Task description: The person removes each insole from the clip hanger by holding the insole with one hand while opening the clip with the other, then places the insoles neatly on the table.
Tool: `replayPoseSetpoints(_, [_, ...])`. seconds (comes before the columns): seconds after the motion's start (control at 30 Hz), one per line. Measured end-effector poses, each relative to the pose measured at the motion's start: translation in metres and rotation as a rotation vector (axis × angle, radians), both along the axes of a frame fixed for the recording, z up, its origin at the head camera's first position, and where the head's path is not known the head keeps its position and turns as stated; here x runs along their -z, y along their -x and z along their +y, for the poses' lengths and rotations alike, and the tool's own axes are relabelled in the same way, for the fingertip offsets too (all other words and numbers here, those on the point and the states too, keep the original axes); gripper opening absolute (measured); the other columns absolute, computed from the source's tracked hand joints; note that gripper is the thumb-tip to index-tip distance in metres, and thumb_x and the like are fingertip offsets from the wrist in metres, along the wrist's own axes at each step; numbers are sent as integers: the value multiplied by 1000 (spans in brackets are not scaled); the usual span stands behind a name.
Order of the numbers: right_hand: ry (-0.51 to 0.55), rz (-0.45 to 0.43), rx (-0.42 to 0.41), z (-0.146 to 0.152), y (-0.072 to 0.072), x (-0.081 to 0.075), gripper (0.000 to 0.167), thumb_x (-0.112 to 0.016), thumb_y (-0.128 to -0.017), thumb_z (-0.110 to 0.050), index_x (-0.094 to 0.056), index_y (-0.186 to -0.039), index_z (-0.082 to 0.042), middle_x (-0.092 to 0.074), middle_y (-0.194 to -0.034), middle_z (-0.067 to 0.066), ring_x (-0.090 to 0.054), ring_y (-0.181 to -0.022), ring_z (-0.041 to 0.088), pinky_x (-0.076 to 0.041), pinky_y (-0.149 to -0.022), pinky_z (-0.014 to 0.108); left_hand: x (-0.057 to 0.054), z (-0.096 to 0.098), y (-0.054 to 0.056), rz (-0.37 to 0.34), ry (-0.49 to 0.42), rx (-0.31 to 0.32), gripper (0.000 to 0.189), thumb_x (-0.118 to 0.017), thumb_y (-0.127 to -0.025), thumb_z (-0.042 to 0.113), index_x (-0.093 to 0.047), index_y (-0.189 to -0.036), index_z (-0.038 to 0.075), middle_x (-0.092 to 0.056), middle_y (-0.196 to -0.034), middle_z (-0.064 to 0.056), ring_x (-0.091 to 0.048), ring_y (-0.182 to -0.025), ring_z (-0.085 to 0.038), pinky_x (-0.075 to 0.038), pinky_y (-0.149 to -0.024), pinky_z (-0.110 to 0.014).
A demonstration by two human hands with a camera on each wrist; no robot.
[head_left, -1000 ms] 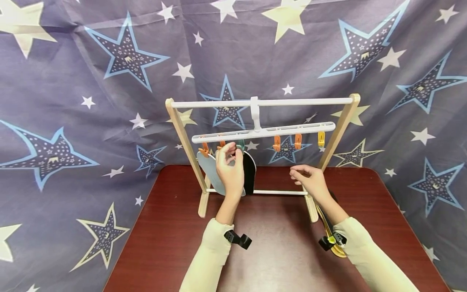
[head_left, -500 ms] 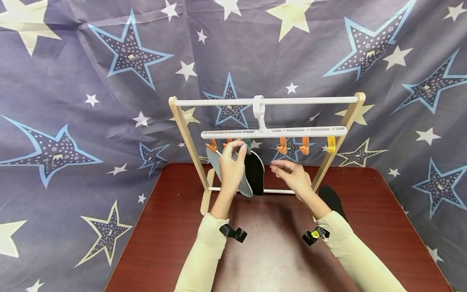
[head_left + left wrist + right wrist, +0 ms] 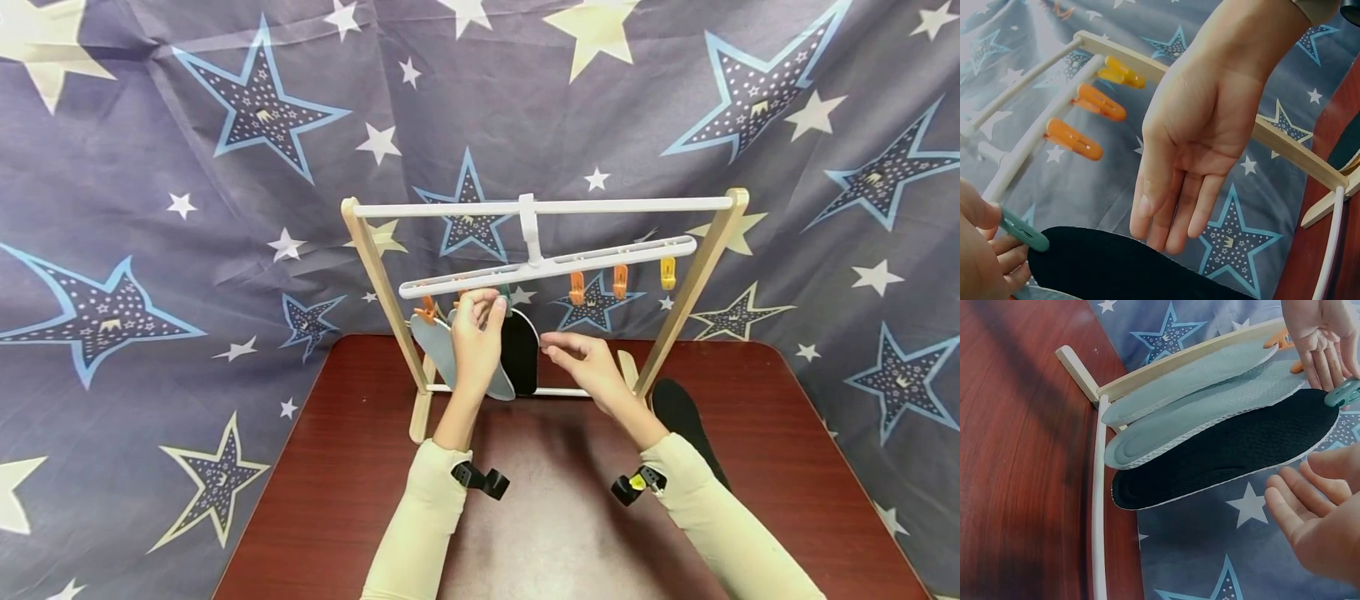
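A black insole (image 3: pixel 1229 450) hangs beside two grey insoles (image 3: pixel 1204 422) on a white clip hanger (image 3: pixel 547 267). A teal clip (image 3: pixel 1344 394) grips the black insole's top end. Close against this clip is my left hand (image 3: pixel 476 354), its thumb tip at the clip's end and its fingers loosely extended; no firm pinch shows. My right hand (image 3: pixel 592 371) holds nothing; its relaxed fingers lie near the black insole's edge, and contact cannot be told. Orange clips (image 3: pixel 1279 340) hold the grey insoles, which my left hand partly hides in the head view.
A wooden rack (image 3: pixel 697 292) with a white top rail (image 3: pixel 622 205) carries the hanger. Two orange clips (image 3: pixel 577 288) and a yellow clip (image 3: pixel 667 273) hang on its right half. Another black insole (image 3: pixel 678 417) lies on the red-brown table (image 3: pixel 772 467), partly behind my right forearm.
My right hand has moved left, from below the right-hand clips to the black insole's edge. The hanger has swung and tilts up at its right end. My left hand stays by the teal clip.
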State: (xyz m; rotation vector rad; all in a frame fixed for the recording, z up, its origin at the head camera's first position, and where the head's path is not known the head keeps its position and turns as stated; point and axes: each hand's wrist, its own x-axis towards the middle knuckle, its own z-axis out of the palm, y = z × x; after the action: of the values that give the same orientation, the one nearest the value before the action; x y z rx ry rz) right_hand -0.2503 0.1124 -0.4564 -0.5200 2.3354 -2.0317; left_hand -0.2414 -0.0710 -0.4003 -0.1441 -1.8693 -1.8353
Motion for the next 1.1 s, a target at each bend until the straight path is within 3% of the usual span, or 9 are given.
replayPoseSetpoints(0.27, [-34, 7, 40, -6, 3, 4, 29, -67, -96, -4, -70, -124, 4, -72, -120, 24, -69, -113, 25, -51, -88, 10, -1, 0, 1, 26, -48, -8, 35, -64, -99, 4, -57, -130, -11, -66, -128, -29, -65, -121, -38, -53, -105, -49])
replayPoseSetpoints(0.43, [-54, -10, 73, -9, 3, 4, 29, -70, -95, -6, -71, -123, 3, -73, -120, 22, -67, -110, 14, -50, -87, 9, -2, -2, 1, 26, -23, -18, 34, -65, -99, 7, -64, -128, -9, -69, -124, -28, -68, -115, -38, -54, -103, -50])
replayPoseSetpoints(0.73, [9, -21, 78, -17, 5, 7, 31, -72, -92, -2, -70, -121, 8, -71, -118, 28, -68, -95, 4, -53, -82, 11, -3, -4, 2, 6, 6, -32, 28, -66, -98, 7, -68, -122, -8, -72, -116, -26, -71, -106, -36, -58, -95, -34])
replayPoseSetpoints(1.1, [46, -54, 66, -26, 5, 10, 25, -72, -91, 1, -71, -113, 13, -72, -108, 30, -68, -80, -1, -58, -77, 16, -8, -6, 2, -17, -6, -4, 25, -64, -98, 4, -65, -118, -11, -71, -118, -28, -69, -111, -37, -57, -99, -40])
